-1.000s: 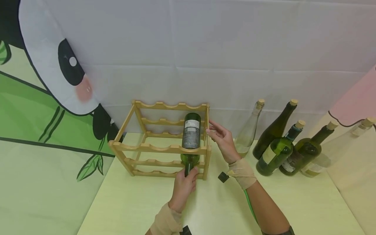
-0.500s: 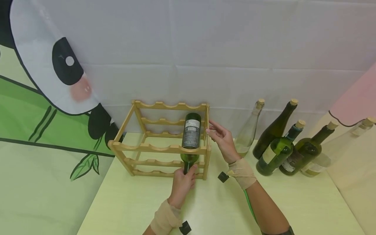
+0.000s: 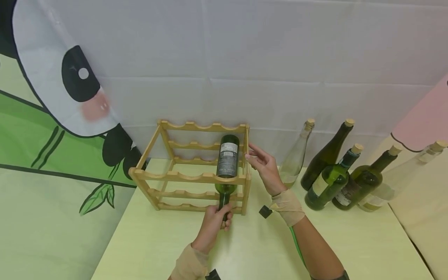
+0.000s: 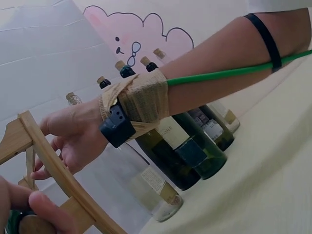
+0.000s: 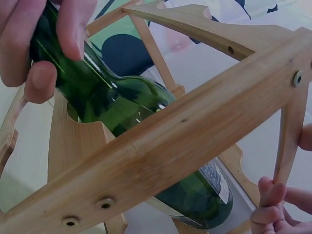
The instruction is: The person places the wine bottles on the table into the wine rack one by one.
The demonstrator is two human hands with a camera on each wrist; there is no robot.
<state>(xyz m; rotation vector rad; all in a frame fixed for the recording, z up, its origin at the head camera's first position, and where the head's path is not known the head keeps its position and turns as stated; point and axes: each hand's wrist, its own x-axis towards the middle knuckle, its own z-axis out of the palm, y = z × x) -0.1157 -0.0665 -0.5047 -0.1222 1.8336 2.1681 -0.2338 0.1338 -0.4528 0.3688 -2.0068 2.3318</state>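
A green wine bottle with a dark label lies in the rightmost bay of a wooden wine rack, its neck pointing toward me. My left hand grips the neck near its end, just outside the rack's front. The bottle's cork shows beside the left fingers in the left wrist view. At the rack's right side, my right hand holds the upright wooden post; in the right wrist view the right fingers curl around that post.
Several corked bottles stand to the right of the rack, among them a clear bottle, a dark green bottle and a green bottle with a pale label. A printed cloth hangs behind the pale table.
My left hand has slid down the bottle's neck toward me, so more of the neck shows. The right hand, bottle and rack look unmoved.
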